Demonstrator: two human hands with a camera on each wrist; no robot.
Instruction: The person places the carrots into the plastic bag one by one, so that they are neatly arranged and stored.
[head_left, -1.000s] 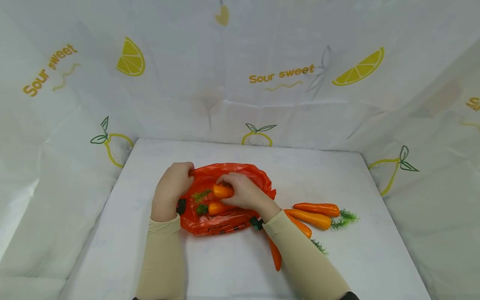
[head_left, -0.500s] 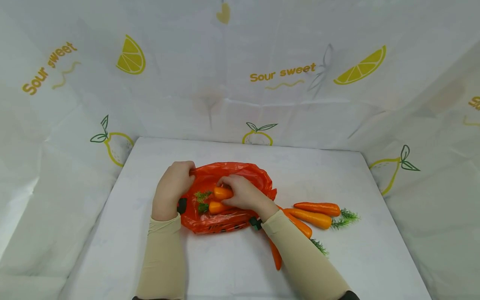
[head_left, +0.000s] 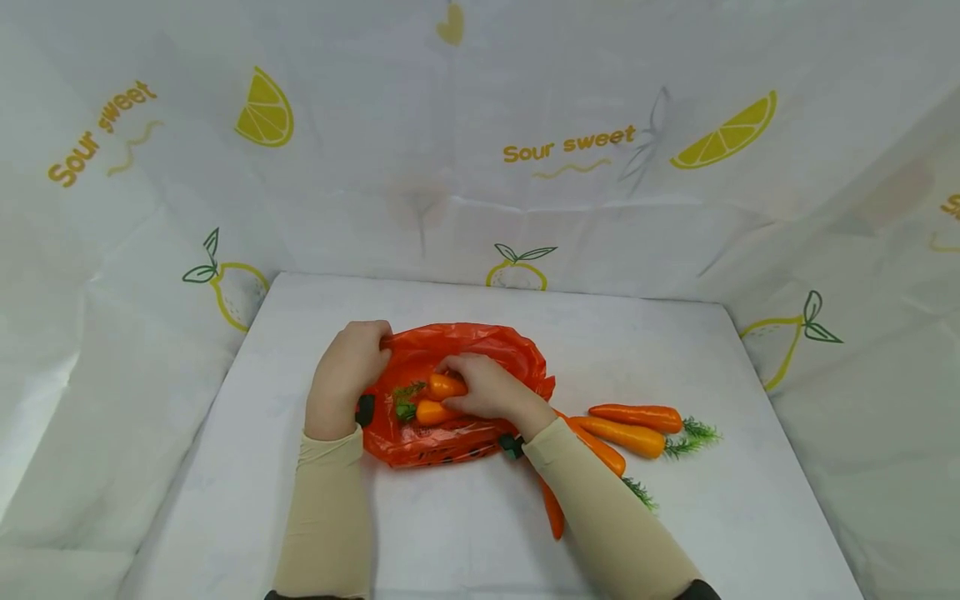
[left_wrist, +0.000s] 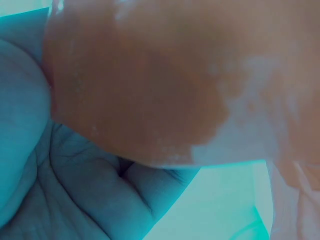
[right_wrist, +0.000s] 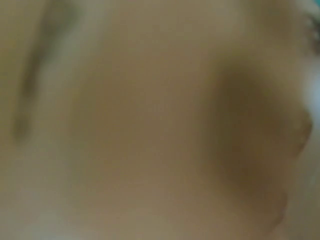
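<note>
Two carrots (head_left: 432, 412) are contained in the bag (head_left: 450, 337), the farther one pinched by the right hand (head_left: 491, 389), the bag's left edge gripped by the left hand (head_left: 347, 371).

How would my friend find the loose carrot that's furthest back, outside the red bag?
On the white table, find the red bag. To its right lie loose carrots. Of these, your carrot is nearest the table's back edge, deeper orange than the yellower carrot just in front.

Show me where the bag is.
In the head view, the bag lies left of the loose carrots, its left rim in the left hand.
</note>
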